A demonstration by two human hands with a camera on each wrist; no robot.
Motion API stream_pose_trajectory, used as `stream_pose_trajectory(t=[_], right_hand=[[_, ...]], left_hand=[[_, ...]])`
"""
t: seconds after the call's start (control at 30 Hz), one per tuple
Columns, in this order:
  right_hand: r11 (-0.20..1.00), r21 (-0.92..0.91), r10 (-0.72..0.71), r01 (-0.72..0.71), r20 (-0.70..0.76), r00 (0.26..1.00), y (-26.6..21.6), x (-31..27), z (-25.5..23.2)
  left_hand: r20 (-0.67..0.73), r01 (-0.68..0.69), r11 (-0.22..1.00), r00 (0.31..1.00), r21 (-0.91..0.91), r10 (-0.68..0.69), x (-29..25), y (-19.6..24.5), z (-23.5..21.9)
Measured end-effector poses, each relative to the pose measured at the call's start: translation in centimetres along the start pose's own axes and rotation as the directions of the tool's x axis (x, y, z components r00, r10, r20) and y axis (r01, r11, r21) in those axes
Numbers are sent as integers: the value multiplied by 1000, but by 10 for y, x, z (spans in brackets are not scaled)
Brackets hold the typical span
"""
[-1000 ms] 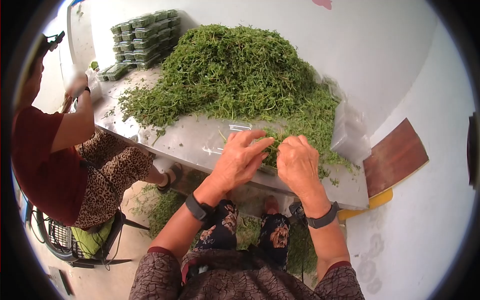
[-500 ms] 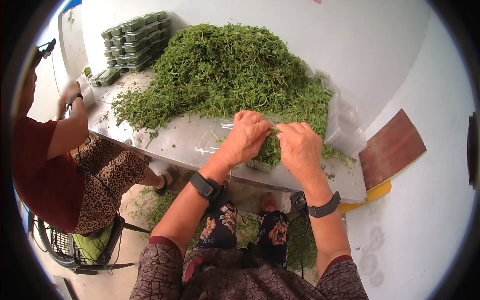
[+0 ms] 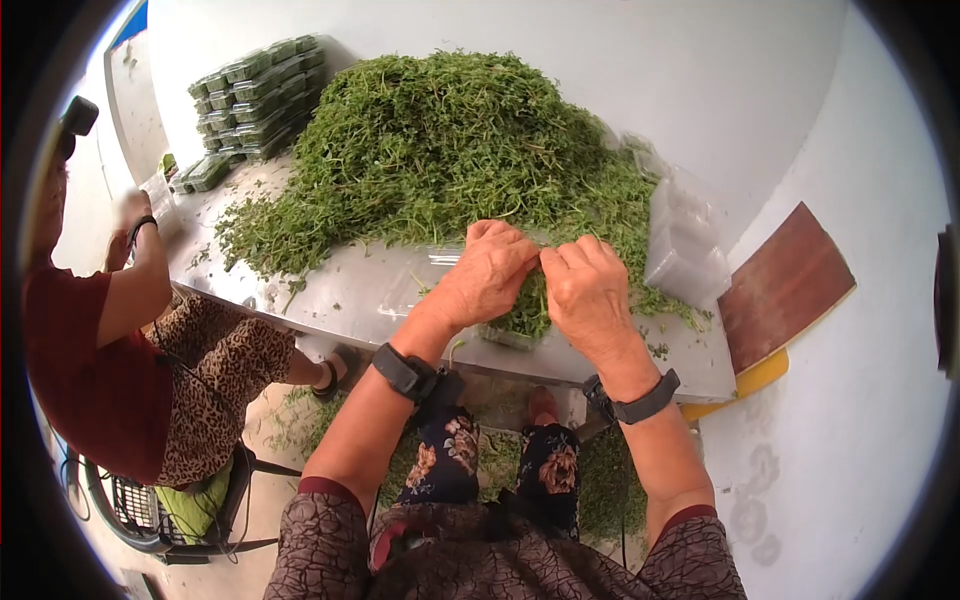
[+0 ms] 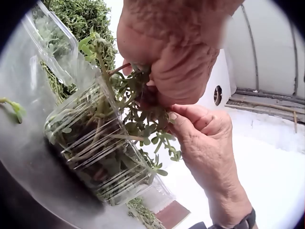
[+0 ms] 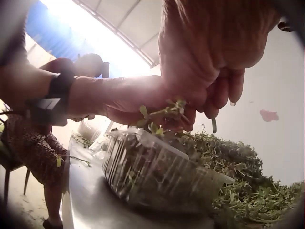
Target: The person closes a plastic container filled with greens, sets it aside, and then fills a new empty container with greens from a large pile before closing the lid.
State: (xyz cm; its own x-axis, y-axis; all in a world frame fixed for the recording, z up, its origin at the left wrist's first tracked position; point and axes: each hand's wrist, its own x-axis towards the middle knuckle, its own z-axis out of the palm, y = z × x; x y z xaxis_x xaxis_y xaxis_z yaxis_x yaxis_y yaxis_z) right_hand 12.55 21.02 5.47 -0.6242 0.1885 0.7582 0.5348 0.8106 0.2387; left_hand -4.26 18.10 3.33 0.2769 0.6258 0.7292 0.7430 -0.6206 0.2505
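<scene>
My left hand (image 3: 492,268) and right hand (image 3: 588,295) meet over the table's front edge, fingers curled and fingertips together. Between them they pinch leafy green sprigs (image 4: 138,90), with small rounded leaves and reddish stems hanging below the fingers. Right under the hands stands an open clear plastic box (image 5: 147,167) with ribbed walls, filled with the same greens. Its raised lid (image 4: 57,43) shows in the left wrist view. A sprig tip (image 5: 167,112) sticks out by the fingers in the right wrist view. The palms partly hide the pinched stems.
A large heap of greens (image 3: 430,150) covers the back of the metal table (image 3: 340,290). Filled boxes (image 3: 260,95) are stacked back left; empty clear boxes (image 3: 685,240) stand at the right. Another person (image 3: 100,370) sits at the left. A brown board (image 3: 785,295) leans at the right.
My left hand's fingers, spread a second ago, have come together on the sprigs and met the right hand. Both hands are now close over the box, slightly farther left in view.
</scene>
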Motion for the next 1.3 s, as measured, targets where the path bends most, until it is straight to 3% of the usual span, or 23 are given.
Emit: stream_pose_trajectory(t=[0.17, 0.47, 0.53, 0.6, 0.67, 0.7, 0.8, 0.87, 0.93, 1.07, 1.13, 1.27, 1.3], right_hand=[[999, 45, -9, 8, 39, 999, 1, -1, 5], [923, 244, 310, -298, -12, 951, 2, -6, 19], [692, 485, 554, -534, 118, 824, 5, -7, 16], [645, 536, 552, -545, 166, 817, 11, -13, 3], [279, 720, 617, -635, 373, 693, 13, -23, -16], [278, 719, 616, -637, 376, 693, 14, -32, -28], [443, 554, 532, -704, 470, 704, 15, -53, -61], [471, 516, 505, -715, 507, 699, 14, -75, -77], [581, 297, 442, -758, 666, 600, 14, -105, -95], [572, 269, 560, -775, 561, 609, 0, -111, -103], [752, 292, 482, -591, 369, 795, -4, -110, -100], [809, 381, 339, -447, 320, 885, -15, -97, -76], [818, 403, 299, -411, 312, 902, -18, -93, -71]], left_hand=[[18, -54, 998, 998, 32, 54, -1, -8, 6], [-53, -109, 994, 993, -15, 108, 0, -5, 10], [-52, -93, 995, 994, -26, 92, 1, -6, 8], [-55, -75, 997, 996, -35, 73, -1, -7, 7], [37, -35, 996, 999, -76, 38, -6, -12, 8], [38, -32, 997, 999, -76, 35, -9, -13, 7], [78, 11, 998, 997, -66, -6, -19, -12, 4], [95, 49, 997, 995, -53, -44, -27, -4, -1], [68, 39, 998, 997, -41, -36, -30, -2, -4], [-29, 32, 999, 999, 42, -31, -38, 11, -20], [-54, 104, 992, 994, 66, -100, -52, 18, -29], [-147, 284, 943, 954, 171, -261, -86, 29, -32], [-121, 273, 940, 960, 204, -253, -96, 31, -31]])
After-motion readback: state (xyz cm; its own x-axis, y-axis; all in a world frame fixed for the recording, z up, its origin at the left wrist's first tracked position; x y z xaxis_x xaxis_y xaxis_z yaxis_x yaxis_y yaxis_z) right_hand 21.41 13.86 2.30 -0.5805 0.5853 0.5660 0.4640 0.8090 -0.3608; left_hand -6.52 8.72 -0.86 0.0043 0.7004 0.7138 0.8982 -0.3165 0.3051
